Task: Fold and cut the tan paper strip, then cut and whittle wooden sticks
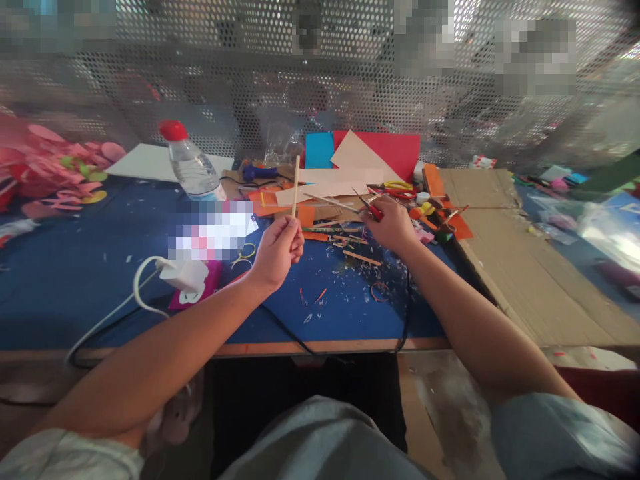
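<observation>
Wooden stick (296, 187): stood nearly upright above the middle of the bench, in the left hand. Surroundings noted from largest down.

Perforated screen (260, 83): ran behind the work; probably placed as a divider. Upper part blurred.

Bench (75, 267): blue top, crowded along the far side. The near strip carried mostly small scraps, presumably so the forearms had room.

Cardboard (540, 267): lay flat to the right, perhaps to protect the surface; purpose not certain.

Red sheet (407, 150): lay at the back beneath a pale sheet, beside a blue sheet (318, 150). Likely put there to keep flat stock away from the scraps.

Bottle (193, 167): capped, left of the sheets, well apart from both hands; a sensible spot to avoid knocks.

Left hand (283, 247): grip closed on the stick's lower end, which left the upper length exposed and easy to see.

Right hand (395, 223): grip clenched around a red-handled tool (377, 213), its thin dark tip angled up and leftward, toward the stick's side but apart from it. Exact type could not be told.

Wood strip (363, 257): loose on the bench between the hands.

Shavings (313, 317): scattered nearer the front edge, no evident arrangement.
</observation>
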### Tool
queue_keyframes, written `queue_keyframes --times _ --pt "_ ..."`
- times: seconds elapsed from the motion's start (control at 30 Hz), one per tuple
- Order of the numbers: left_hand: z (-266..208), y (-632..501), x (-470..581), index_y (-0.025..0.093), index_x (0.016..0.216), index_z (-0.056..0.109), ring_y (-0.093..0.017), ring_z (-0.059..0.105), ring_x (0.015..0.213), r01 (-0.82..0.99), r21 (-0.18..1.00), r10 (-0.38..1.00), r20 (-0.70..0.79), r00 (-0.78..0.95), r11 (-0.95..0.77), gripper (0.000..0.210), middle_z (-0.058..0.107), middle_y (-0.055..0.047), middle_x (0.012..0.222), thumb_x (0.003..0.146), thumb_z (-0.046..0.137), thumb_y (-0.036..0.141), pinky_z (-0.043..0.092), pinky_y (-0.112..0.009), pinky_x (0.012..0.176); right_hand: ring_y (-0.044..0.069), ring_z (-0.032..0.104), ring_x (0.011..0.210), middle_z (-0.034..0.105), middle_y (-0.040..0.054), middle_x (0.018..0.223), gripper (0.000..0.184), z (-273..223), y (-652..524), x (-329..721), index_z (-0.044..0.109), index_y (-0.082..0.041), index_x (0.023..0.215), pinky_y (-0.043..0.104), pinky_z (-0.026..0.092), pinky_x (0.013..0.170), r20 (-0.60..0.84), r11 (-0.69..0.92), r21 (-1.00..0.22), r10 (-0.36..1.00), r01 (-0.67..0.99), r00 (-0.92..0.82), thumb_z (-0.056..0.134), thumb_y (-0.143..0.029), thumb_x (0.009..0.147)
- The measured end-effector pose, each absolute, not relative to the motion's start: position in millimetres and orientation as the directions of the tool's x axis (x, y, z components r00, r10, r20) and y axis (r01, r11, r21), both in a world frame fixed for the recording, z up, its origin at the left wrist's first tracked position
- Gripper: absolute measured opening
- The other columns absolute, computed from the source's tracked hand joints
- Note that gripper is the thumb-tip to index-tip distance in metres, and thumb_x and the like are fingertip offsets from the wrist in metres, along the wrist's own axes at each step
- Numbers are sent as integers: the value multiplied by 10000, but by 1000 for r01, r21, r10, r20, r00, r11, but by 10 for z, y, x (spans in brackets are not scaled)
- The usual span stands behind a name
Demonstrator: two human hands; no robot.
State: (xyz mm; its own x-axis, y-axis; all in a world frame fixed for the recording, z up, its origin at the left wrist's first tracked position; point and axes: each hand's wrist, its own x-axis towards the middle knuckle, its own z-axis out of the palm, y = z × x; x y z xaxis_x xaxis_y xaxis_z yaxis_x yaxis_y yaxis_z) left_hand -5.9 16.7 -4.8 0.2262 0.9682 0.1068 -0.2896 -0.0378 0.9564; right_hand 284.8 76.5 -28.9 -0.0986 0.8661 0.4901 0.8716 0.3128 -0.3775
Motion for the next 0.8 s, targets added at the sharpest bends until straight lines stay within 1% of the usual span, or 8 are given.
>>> queue_keyframes --times 0.13,0.23,0.3,0.4,0.47,0.53,0.63,0.8 --pt "-48 203 -56 243 933 512 -53 346 453 -313 949 987 83 137 -36 318 414 85 656 978 725 475 264 -216 422 280 688 897 751 95 938 129 -258 700 2831 748 -221 900 429 545 850 539 414 -456 833 788 -126 665 -314 932" --pt "-43 208 -44 253 1107 567 -65 358 464 -295 954 991 94 97 -62 348 446 87 675 932 801 442 276 -220 406 252 689 881 743 75 933 112 -229 632 2780 747 -230 882 412 545 839 574 555 -469 783 687 -241 678 -301 936" --pt "-44 202 -36 252 1153 593 -71 361 469 -292 952 984 129 120 -90 387 430 92 663 910 832 433 287 -219 407 238 694 879 745 68 940 93 -207 576 2725 753 -229 885 399 548 835 577 626 -469 751 623 -321 683 -271 928" --pt "-54 200 -27 234 987 602 -63 358 466 -319 934 969 210 127 -160 341 429 82 663 918 824 484 298 -219 405 224 705 876 757 67 951 114 -184 506 2645 772 -222 938 387 553 822 557 683 -484 722 547 -410 677 -284 954" --pt "-61 209 -27 232 882 555 -58 371 468 -351 910 961 264 82 -220 371 457 68 689 935 808 498 307 -220 404 223 710 879 762 66 953 146 -184 495 2625 779 -226 946 388 558 827 565 691 -494 716 527 -409 667 -312 981" --pt "-65 227 -31 236 859 526 -55 379 473 -388 882 953 300 29 -266 381 475 62 721 952 798 487 308 -217 405 230 710 885 758 67 947 172 -200 526 2647 774 -228 905 402 562 841 608 671 -493 721 554 -332 663 -330 989" --pt "-69 254 -38 234 861 521 -49 357 468 -426 853 949 313 -46 -302 380 486 60 738 967 782 489 296 -209 404 252 701 894 741 83 943 181 -244 633 2747 758 -222 854 431 567 848 675 559 -493 729 666 -113 680 -344 964" --pt "-59 250 -37 243 907 518 -51 343 443 -393 845 932 322 -166 -362 316 602 41 791 1045 668 485 317 -216 395 286 717 1007 747 106 1035 169 -287 786 2931 784 -212 1026 501 570 984 658 369 -559 742 743 126 688 -331 955"
